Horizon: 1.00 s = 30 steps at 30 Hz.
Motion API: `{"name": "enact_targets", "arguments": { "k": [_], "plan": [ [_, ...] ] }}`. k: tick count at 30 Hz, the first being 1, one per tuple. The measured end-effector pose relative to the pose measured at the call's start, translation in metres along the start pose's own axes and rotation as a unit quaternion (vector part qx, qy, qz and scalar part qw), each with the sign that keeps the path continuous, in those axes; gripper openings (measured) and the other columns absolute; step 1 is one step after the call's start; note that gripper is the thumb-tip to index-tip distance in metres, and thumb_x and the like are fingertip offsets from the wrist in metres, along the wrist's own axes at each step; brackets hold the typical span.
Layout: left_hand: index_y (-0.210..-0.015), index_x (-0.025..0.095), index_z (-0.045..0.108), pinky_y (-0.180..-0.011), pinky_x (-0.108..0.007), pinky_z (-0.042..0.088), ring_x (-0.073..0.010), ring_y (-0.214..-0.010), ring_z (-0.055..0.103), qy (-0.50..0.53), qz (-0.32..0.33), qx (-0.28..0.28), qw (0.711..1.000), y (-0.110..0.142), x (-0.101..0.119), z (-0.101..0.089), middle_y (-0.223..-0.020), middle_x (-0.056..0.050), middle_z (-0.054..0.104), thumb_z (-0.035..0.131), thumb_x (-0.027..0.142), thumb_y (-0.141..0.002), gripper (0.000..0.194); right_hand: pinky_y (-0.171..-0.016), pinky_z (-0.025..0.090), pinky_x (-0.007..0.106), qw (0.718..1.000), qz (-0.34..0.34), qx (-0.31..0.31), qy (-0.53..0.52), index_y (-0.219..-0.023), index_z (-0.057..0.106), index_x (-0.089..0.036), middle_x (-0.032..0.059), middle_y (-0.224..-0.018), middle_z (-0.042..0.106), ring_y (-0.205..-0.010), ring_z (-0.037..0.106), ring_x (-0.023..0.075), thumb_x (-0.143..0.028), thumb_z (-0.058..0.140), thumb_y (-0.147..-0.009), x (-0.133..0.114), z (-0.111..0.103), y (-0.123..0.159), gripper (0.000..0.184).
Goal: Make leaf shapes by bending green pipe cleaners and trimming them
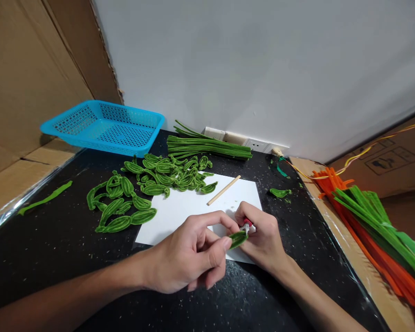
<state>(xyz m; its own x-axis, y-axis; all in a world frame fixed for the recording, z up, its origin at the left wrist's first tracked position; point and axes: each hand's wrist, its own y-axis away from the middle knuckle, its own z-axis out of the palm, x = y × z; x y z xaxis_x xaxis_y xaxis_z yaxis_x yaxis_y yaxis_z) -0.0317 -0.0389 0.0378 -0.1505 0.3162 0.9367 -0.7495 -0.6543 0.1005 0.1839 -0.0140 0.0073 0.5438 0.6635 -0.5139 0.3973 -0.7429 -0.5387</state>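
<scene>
My left hand (197, 251) pinches a green pipe-cleaner leaf (238, 239) between thumb and fingers, above the lower edge of a white paper sheet (180, 221). Closed around red-handled pliers (246, 225), my right hand (263, 233) has their metal jaws at the leaf's right end. Most of the tool is hidden in the palm. On the sheet beyond my hands lies a short wooden stick (223, 190). Many similar green leaves (169, 173) are heaped over the sheet's back left part, and others (119, 207) spread left onto the black table.
A blue basket (121, 147) stands at the back left. Green pipe cleaners (207, 146) lie by the wall sockets (257, 145). One leaf (280, 192) lies right of the sheet. Orange strips (363, 244) and green strips (383, 230) rest on cardboard at right, near a yellow cable (352, 157).
</scene>
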Motion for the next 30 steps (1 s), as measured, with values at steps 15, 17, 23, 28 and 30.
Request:
{"name": "enact_targets", "arguments": {
  "k": [15, 17, 23, 28, 30],
  "plan": [
    [-0.113, 0.016, 0.057, -0.036, -0.011, 0.031, -0.0044, -0.039, 0.036, -0.019, 0.016, 0.012, 1.000, -0.0007, 0.0025, -0.0023, -0.054, 0.009, 0.050, 0.055, 0.036, -0.107, 0.021, -0.050, 0.029, 0.024, 1.000, 0.009, -0.019, -0.020, -0.072, 0.038, -0.024, -0.0066, -0.062, 0.041, -0.052, 0.034, 0.0101, -0.017, 0.061, -0.090, -0.0012, -0.0018, 0.0004, 0.031],
    [-0.112, 0.015, 0.059, -0.037, -0.012, 0.031, -0.0046, -0.039, 0.035, -0.025, 0.018, 0.023, 0.999, -0.0006, 0.0039, -0.0016, -0.052, 0.009, 0.049, 0.055, 0.034, -0.106, 0.020, -0.050, 0.029, 0.025, 1.000, 0.008, -0.018, -0.020, -0.072, 0.038, -0.024, -0.0067, -0.061, 0.041, -0.052, 0.034, 0.0101, -0.016, 0.062, -0.089, -0.0013, -0.0016, 0.0003, 0.031],
    [-0.113, 0.013, 0.062, -0.037, -0.014, 0.031, -0.0053, -0.039, 0.035, -0.036, 0.010, 0.035, 0.999, -0.0007, 0.0076, -0.0001, -0.051, 0.008, 0.049, 0.056, 0.032, -0.104, 0.022, -0.050, 0.029, 0.024, 1.000, -0.001, -0.009, -0.018, -0.071, 0.039, -0.024, -0.0072, -0.061, 0.040, -0.051, 0.033, 0.0099, -0.018, 0.062, -0.089, -0.0020, -0.0016, 0.0002, 0.030],
    [-0.113, 0.012, 0.061, -0.038, -0.014, 0.031, -0.0049, -0.039, 0.035, -0.032, 0.012, 0.039, 0.999, -0.0004, 0.0076, 0.0001, -0.051, 0.009, 0.049, 0.057, 0.029, -0.104, 0.020, -0.050, 0.030, 0.024, 0.999, 0.003, -0.019, -0.028, -0.071, 0.039, -0.024, -0.0064, -0.061, 0.042, -0.051, 0.035, 0.0102, -0.018, 0.061, -0.090, -0.0042, -0.0034, -0.0014, 0.030],
    [-0.114, 0.012, 0.062, -0.038, -0.014, 0.031, -0.0050, -0.039, 0.035, -0.033, 0.012, 0.040, 0.999, 0.0001, 0.0070, -0.0004, -0.051, 0.009, 0.048, 0.056, 0.030, -0.104, 0.021, -0.050, 0.030, 0.025, 0.999, 0.008, -0.027, -0.033, -0.071, 0.039, -0.024, -0.0059, -0.062, 0.043, -0.052, 0.036, 0.0105, -0.017, 0.061, -0.090, -0.0050, -0.0039, -0.0017, 0.029]
  ]
}}
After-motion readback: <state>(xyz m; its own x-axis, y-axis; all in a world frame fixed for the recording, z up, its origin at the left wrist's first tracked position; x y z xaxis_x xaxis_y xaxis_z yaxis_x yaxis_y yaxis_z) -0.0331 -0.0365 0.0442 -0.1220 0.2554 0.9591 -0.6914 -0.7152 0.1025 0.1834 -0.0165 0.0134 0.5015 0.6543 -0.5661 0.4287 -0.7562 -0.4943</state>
